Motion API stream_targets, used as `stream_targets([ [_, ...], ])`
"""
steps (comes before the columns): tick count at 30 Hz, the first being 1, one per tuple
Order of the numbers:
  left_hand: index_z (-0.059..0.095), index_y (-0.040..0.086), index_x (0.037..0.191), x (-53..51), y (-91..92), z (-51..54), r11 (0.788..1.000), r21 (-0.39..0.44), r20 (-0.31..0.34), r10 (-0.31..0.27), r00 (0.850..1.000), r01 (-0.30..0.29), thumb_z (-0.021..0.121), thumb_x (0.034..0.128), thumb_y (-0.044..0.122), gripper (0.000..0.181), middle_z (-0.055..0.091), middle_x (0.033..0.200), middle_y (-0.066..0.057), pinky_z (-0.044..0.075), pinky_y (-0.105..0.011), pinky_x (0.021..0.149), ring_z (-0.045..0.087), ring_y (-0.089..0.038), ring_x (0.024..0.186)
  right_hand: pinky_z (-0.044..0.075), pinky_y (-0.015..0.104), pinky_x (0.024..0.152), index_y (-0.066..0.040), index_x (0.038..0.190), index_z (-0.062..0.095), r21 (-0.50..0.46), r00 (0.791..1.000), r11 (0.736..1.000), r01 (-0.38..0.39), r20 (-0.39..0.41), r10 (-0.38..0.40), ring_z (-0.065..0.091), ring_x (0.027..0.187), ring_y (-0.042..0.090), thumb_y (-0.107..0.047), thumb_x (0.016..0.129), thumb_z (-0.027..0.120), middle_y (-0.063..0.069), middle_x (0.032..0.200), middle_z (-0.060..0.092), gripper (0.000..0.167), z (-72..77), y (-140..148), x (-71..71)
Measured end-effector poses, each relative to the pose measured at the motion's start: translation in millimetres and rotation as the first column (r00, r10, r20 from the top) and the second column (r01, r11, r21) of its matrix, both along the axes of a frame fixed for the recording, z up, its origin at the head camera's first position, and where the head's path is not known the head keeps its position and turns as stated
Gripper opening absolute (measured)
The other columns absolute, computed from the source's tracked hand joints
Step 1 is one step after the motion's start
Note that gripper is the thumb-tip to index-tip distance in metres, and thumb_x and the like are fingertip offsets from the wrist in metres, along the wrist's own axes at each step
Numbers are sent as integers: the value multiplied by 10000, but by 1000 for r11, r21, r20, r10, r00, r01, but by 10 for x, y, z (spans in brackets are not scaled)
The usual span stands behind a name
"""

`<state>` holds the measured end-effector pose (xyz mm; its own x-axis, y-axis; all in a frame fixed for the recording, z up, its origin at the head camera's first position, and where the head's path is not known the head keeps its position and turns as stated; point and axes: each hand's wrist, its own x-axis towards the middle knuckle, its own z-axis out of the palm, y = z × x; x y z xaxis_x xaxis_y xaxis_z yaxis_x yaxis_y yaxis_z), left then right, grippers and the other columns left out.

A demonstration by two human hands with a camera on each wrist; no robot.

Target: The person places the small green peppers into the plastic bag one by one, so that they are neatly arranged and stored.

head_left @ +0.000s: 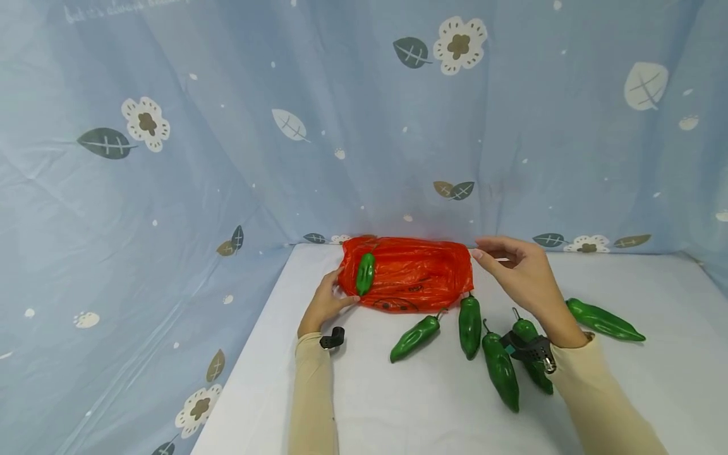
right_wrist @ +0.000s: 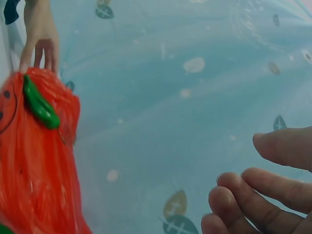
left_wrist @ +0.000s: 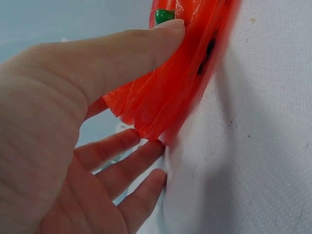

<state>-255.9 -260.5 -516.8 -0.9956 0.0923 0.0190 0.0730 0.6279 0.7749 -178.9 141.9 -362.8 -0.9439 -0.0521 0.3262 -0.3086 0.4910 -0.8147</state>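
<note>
Beige-sleeved left hand [head_left: 327, 303], pinching the left end of a red, crinkled plastic bag [head_left: 412, 272]. Glossy, elongated green pepper [head_left: 366, 275], atop the bag's left part; likely smooth, prone to roll. Bag, between the hands near the far edge of the white surface [head_left: 370, 395]: presumably light, limp, slippery; best taken by its edges. Right hand [head_left: 519, 268], released, just beside the bag's right end.

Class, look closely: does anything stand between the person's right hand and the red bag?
Nothing visible does. The right hand is beside the right end of the red bag; the green pepper by the bag's near right corner lies outside that gap.
</note>
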Motion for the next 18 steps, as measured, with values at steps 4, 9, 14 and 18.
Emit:
stream_targets([
  [4, 383, 98, 1590, 9, 2, 8, 1000, 0, 9, 8, 1000, -8, 860, 838, 203, 897, 416, 1603, -183, 369, -591, 1227, 464, -405, 1428, 480, 27, 791, -85, 1274, 728, 15, 998, 998, 57, -16, -56, 595, 923, -144, -325, 997, 691, 29, 1139, 751, 369, -28, 155, 85],
  [9, 375, 101, 1594, 14, 1, 0, 1000, 1, 17, 8, 1000, -8, 856, 844, 208, 898, 415, 1603, -181, 376, -586, 1225, 465, -400, 1428, 455, 19, 798, -91, 1287, 721, 7, 992, 992, 124, -5, -124, 597, 937, -156, -324, 995, 695, -321, 998, 654, 375, -97, 396, 184],
  [14, 374, 95, 1595, -1, 2, -5, 1000, -9, 5, -10, 1000, 10, 852, 852, 213, 891, 413, 1606, -185, 385, -577, 1221, 464, -400, 1428, 440, 10, 786, -63, 1325, 690, -16, 982, 983, 185, 27, -185, 649, 877, -139, -316, 992, 700, -349, 962, 654, 419, -193, 630, 285],
  [18, 383, 98, 1590, 6, 1, 5, 1000, -13, 10, -1, 1000, 2, 851, 851, 206, 881, 416, 1606, -179, 385, -582, 1220, 462, -397, 1431, 448, -5, 768, -28, 1314, 685, -25, 973, 974, 226, 48, -224, 650, 848, -156, -308, 985, 710, -350, 951, 649, 433, -269, 753, 347],
])
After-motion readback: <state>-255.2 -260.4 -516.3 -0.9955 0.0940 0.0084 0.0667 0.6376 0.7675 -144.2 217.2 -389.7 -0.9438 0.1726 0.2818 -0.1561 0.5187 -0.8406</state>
